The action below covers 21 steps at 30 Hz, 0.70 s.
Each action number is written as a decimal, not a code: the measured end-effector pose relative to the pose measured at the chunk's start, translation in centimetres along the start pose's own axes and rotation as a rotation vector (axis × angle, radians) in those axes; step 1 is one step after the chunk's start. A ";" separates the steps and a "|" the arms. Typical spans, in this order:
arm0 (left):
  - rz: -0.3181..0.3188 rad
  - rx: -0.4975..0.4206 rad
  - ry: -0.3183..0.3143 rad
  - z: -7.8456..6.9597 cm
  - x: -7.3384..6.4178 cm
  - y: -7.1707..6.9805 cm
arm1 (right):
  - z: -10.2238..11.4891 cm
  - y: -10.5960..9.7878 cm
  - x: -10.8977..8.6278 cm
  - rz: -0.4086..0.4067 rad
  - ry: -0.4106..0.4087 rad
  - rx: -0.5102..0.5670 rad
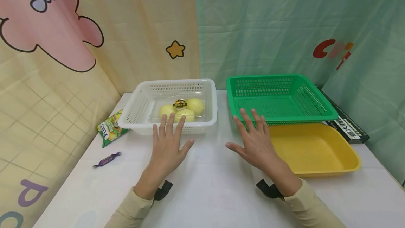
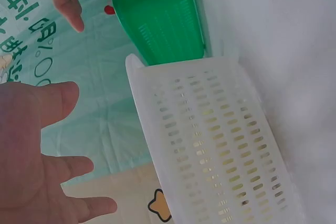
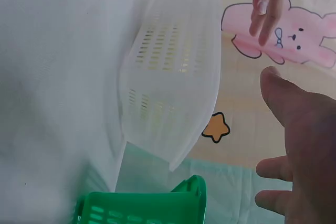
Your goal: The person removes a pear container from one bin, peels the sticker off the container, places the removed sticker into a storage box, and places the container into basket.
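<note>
My left hand (image 1: 167,149) has its fingers spread, palm down, in front of the white basket (image 1: 136,127); its fingertips overlap the near rim in the head view. Inside that basket lies a clear plastic pack of round yellow fruit (image 1: 195,106) with a black and gold label. My right hand (image 1: 255,147), also spread and holding nothing, hovers before the green basket (image 1: 283,119) and beside the yellow tray (image 1: 316,171). In the left wrist view, the white basket's slotted side (image 2: 210,145) faces the palm. The right wrist view shows the same basket (image 3: 157,77) beyond the thumb.
A green snack bag (image 1: 110,129) leans by the white basket's left side. Nearer lies a purple wrapped candy (image 1: 107,159). At the right, a black box (image 1: 351,129) with a white label lies partly behind the green basket. Curtains (image 1: 278,24) enclose the white table (image 1: 209,200).
</note>
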<state>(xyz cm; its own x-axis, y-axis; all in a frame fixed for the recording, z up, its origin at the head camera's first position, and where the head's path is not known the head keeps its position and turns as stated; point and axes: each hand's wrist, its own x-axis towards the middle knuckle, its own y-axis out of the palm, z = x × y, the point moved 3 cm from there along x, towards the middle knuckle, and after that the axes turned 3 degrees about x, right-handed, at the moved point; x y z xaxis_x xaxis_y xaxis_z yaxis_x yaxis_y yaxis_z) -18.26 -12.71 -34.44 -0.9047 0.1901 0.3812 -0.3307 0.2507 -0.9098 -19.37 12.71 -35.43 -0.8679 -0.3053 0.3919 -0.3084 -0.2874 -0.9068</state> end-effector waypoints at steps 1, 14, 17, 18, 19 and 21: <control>0.002 -0.003 -0.004 0.1 0.1 -0.1 | 0.1 0.0 0.1 0.000 -0.002 0.002; -0.004 -0.017 -0.048 1.9 1.1 -1.0 | 1.3 0.0 1.6 -0.007 -0.020 0.055; -0.005 -0.035 -0.061 2.4 1.4 -1.2 | 1.6 0.0 2.0 -0.017 -0.024 0.076; -0.005 -0.040 -0.067 2.6 1.6 -1.3 | 1.7 0.1 2.1 -0.020 -0.025 0.085; -0.007 -0.045 -0.071 2.7 1.6 -1.3 | 1.8 0.1 2.2 -0.023 -0.027 0.092; -0.006 -0.056 -0.078 3.1 1.8 -1.4 | 2.0 0.1 2.5 -0.028 -0.030 0.107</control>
<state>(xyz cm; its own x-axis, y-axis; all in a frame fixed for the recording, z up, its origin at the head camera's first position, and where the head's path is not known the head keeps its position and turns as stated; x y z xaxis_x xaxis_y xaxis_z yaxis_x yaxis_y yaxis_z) -20.22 -15.63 -32.94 -0.9217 0.1143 0.3708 -0.3228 0.3044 -0.8962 -20.79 10.14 -34.28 -0.8471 -0.3218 0.4229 -0.2879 -0.3911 -0.8742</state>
